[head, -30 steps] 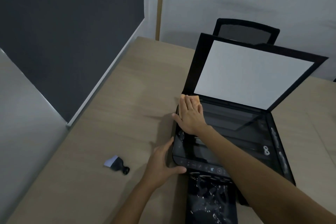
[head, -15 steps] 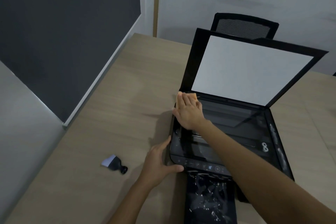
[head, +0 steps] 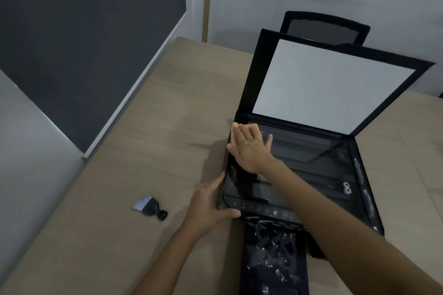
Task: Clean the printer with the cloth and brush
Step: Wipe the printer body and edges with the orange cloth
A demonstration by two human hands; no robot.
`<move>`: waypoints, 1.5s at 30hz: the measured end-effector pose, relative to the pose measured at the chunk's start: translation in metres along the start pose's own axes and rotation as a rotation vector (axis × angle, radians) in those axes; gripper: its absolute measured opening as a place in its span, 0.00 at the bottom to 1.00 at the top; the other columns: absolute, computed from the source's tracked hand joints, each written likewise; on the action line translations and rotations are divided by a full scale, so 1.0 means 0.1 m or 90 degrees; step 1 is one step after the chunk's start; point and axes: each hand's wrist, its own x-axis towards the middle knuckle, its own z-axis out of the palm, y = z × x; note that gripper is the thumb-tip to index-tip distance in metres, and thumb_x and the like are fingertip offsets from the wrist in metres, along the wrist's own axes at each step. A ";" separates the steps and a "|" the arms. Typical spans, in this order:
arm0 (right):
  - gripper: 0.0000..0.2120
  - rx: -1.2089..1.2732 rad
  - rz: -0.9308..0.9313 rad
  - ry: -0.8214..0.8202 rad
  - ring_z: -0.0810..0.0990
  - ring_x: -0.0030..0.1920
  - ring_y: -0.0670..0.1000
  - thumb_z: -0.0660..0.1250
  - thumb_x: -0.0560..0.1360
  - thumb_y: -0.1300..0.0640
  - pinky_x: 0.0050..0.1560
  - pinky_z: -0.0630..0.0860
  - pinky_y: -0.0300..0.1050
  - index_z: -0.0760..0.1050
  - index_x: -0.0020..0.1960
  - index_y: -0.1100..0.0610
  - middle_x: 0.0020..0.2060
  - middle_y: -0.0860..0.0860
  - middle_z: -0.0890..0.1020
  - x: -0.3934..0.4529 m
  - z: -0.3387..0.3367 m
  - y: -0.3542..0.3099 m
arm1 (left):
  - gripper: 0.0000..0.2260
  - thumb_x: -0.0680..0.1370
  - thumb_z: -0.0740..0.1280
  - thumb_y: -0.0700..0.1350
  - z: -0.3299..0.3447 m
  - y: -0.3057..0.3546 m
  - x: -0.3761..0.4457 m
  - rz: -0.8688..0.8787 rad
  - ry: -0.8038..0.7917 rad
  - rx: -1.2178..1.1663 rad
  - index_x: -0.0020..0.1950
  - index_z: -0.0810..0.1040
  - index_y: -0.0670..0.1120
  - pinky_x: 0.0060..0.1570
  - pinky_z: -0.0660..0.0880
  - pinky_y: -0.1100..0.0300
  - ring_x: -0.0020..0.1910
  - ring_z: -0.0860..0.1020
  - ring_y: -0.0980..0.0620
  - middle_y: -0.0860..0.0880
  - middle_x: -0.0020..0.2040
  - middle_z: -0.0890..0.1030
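Note:
A black printer (head: 318, 175) sits on the wooden table with its scanner lid (head: 330, 84) raised, white pad facing me. My right hand (head: 251, 148) lies flat on the far left corner of the scanner glass, pressing a small orange cloth (head: 234, 132) that peeks out beside the fingers. My left hand (head: 211, 206) grips the printer's front left corner, thumb on the control panel. A small black brush (head: 149, 208) with pale bristles lies on the table left of the printer, apart from both hands.
The printer's front output tray (head: 273, 258) sticks out toward me, flecked with white dust. A black mesh chair (head: 323, 27) stands behind the table. A dark wall panel (head: 84, 31) runs along the table's left edge. Bare tabletop (head: 155, 127) lies left of the printer.
My right hand with the cloth has slid a little further toward the hinge at the glass's far left corner. My left hand has stayed on the front corner.

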 end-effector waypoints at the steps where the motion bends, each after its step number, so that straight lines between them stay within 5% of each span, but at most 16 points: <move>1: 0.31 0.018 0.008 -0.010 0.45 0.76 0.57 0.47 0.80 0.42 0.68 0.46 0.73 0.46 0.77 0.55 0.77 0.50 0.53 0.08 -0.01 0.03 | 0.46 0.60 0.81 0.53 0.00 0.02 -0.01 -0.005 0.000 0.004 0.74 0.65 0.50 0.62 0.63 0.69 0.66 0.68 0.64 0.60 0.66 0.70; 5: 0.31 0.009 -0.039 0.022 0.47 0.76 0.60 0.51 0.80 0.44 0.70 0.59 0.65 0.47 0.77 0.58 0.76 0.53 0.56 -0.25 0.05 -0.06 | 0.46 0.61 0.81 0.53 -0.01 0.02 -0.02 0.001 -0.005 0.005 0.75 0.64 0.51 0.63 0.63 0.65 0.67 0.66 0.61 0.60 0.67 0.68; 10: 0.31 -0.006 -0.167 0.028 0.52 0.76 0.58 0.45 0.79 0.44 0.72 0.60 0.60 0.50 0.77 0.57 0.76 0.52 0.58 -1.01 0.38 -0.09 | 0.42 0.60 0.80 0.53 0.00 -0.01 0.00 0.010 -0.007 0.002 0.72 0.67 0.57 0.63 0.71 0.62 0.63 0.73 0.63 0.62 0.63 0.76; 14: 0.29 -0.091 -0.189 0.028 0.61 0.72 0.62 0.49 0.78 0.51 0.66 0.66 0.59 0.49 0.77 0.59 0.75 0.55 0.60 -0.61 0.40 0.10 | 0.45 0.60 0.82 0.51 -0.05 -0.05 0.01 -0.012 -0.020 -0.004 0.74 0.65 0.52 0.62 0.64 0.73 0.67 0.68 0.62 0.58 0.68 0.72; 16: 0.31 -0.075 -0.122 0.034 0.62 0.71 0.63 0.54 0.76 0.57 0.65 0.67 0.60 0.49 0.76 0.58 0.74 0.55 0.61 -0.42 0.34 0.10 | 0.46 0.60 0.82 0.51 -0.06 -0.08 0.01 -0.021 -0.033 -0.013 0.75 0.65 0.51 0.64 0.62 0.71 0.70 0.66 0.60 0.56 0.71 0.71; 19: 0.36 -0.049 -0.145 0.024 0.61 0.69 0.62 0.61 0.72 0.62 0.64 0.68 0.60 0.49 0.76 0.56 0.74 0.54 0.60 -0.67 0.32 -0.05 | 0.44 0.61 0.82 0.47 -0.07 -0.07 0.00 -0.024 -0.030 -0.005 0.73 0.67 0.50 0.59 0.61 0.80 0.67 0.67 0.61 0.59 0.67 0.71; 23: 0.36 -0.022 -0.259 0.027 0.61 0.70 0.58 0.59 0.71 0.66 0.64 0.69 0.56 0.51 0.77 0.53 0.75 0.49 0.59 -1.35 0.40 0.06 | 0.45 0.60 0.82 0.49 -0.06 -0.09 0.01 -0.020 -0.030 -0.009 0.74 0.67 0.50 0.68 0.64 0.64 0.70 0.68 0.59 0.56 0.69 0.72; 28: 0.36 -0.043 -0.174 0.009 0.62 0.68 0.62 0.61 0.73 0.61 0.64 0.67 0.58 0.49 0.77 0.54 0.76 0.52 0.58 -1.05 0.35 -0.06 | 0.42 0.62 0.82 0.45 -0.07 -0.05 0.00 0.000 -0.030 -0.015 0.71 0.67 0.54 0.57 0.61 0.83 0.63 0.67 0.70 0.68 0.61 0.71; 33: 0.34 -0.041 -0.188 0.008 0.60 0.68 0.58 0.57 0.74 0.66 0.63 0.66 0.54 0.52 0.77 0.51 0.77 0.47 0.55 -1.45 0.25 -0.03 | 0.43 0.61 0.82 0.46 -0.07 -0.04 -0.02 -0.001 -0.020 -0.009 0.73 0.67 0.50 0.65 0.64 0.67 0.66 0.67 0.63 0.60 0.64 0.71; 40: 0.28 -0.029 -0.186 -0.007 0.67 0.62 0.62 0.58 0.74 0.60 0.59 0.70 0.57 0.60 0.73 0.54 0.74 0.51 0.63 -1.22 0.37 -0.18 | 0.42 0.61 0.82 0.47 -0.05 -0.08 -0.02 -0.001 -0.024 0.008 0.72 0.69 0.49 0.64 0.67 0.65 0.65 0.70 0.62 0.59 0.63 0.74; 45: 0.28 -0.045 -0.189 0.019 0.65 0.62 0.59 0.58 0.75 0.65 0.61 0.68 0.56 0.60 0.74 0.52 0.75 0.49 0.62 -1.39 0.25 0.00 | 0.45 0.61 0.82 0.49 -0.05 -0.06 -0.04 -0.015 -0.022 0.002 0.75 0.65 0.48 0.66 0.64 0.62 0.69 0.67 0.56 0.50 0.70 0.72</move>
